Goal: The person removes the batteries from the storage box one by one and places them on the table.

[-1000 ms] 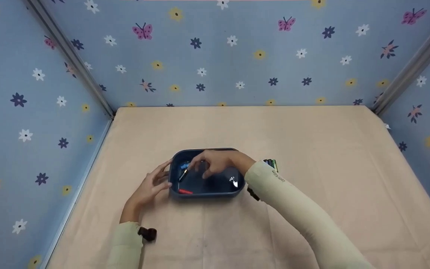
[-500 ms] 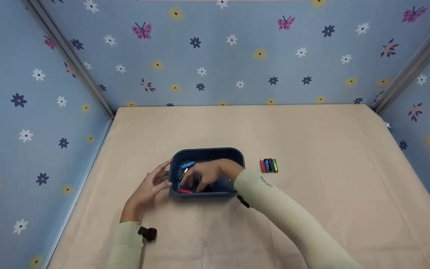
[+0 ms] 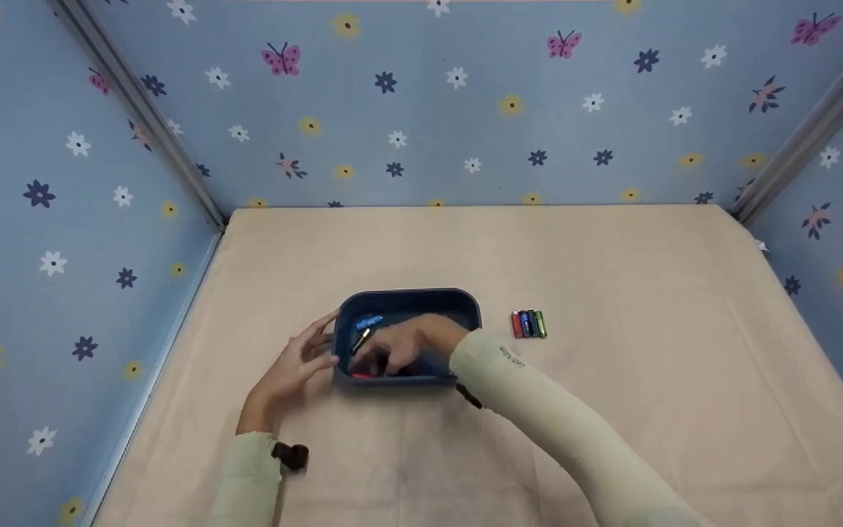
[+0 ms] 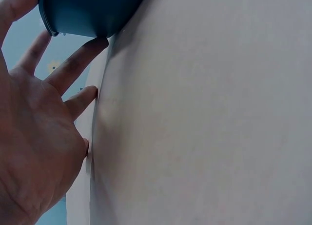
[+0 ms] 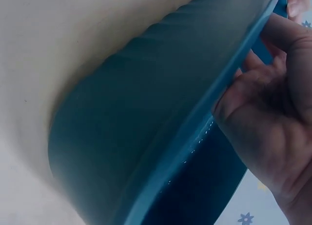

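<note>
A dark blue bin stands on the cloth. My left hand rests at its left end, fingers spread and nearly straight; in the left wrist view a fingertip meets the underside of the bin wall. My right hand reaches down inside, fingertips right at a red battery along the near wall. Whether they pinch it I cannot tell; the right wrist view has the fingertips hidden behind the rim. Also in the bin lie a blue battery and a black-and-gold battery.
Right of the bin, several batteries in red, blue, dark and green lie side by side in a tidy row. Beige cloth covers the table. Flower-patterned blue panels rise at the back and both sides.
My right hand has moved from above the black-and-gold battery down and toward the near wall, to the red battery. The battery row has come fully into view. My left hand stays put.
</note>
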{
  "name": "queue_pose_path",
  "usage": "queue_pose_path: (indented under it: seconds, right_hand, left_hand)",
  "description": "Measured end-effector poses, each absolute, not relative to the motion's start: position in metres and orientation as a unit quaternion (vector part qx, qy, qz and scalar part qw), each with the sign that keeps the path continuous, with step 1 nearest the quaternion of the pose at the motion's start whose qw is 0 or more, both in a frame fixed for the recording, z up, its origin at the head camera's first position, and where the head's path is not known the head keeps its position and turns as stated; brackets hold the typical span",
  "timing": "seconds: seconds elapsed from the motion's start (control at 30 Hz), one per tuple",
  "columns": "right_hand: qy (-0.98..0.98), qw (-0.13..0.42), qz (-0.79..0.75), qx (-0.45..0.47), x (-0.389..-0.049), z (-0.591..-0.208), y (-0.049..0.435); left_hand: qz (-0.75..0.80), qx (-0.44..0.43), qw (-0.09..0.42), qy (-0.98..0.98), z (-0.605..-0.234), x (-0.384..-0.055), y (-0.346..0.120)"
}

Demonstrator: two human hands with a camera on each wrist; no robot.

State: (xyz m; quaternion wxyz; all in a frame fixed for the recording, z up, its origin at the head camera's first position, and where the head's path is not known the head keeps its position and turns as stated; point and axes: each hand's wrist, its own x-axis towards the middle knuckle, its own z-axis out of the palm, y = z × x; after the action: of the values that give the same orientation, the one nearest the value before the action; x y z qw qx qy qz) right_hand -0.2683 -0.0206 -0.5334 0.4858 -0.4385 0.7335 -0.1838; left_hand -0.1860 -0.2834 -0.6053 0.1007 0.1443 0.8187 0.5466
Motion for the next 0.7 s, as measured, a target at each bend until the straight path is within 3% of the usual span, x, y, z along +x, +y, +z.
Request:
queue_pose_path:
  seconds: [0.7]
  right_hand:
    - [0.736,0.478,-0.087,-0.471,-0.267,-0.522,0.005]
  left_hand:
    - [0.546,0.125,0.106,0.822,-0.603,-0.185,-0.282]
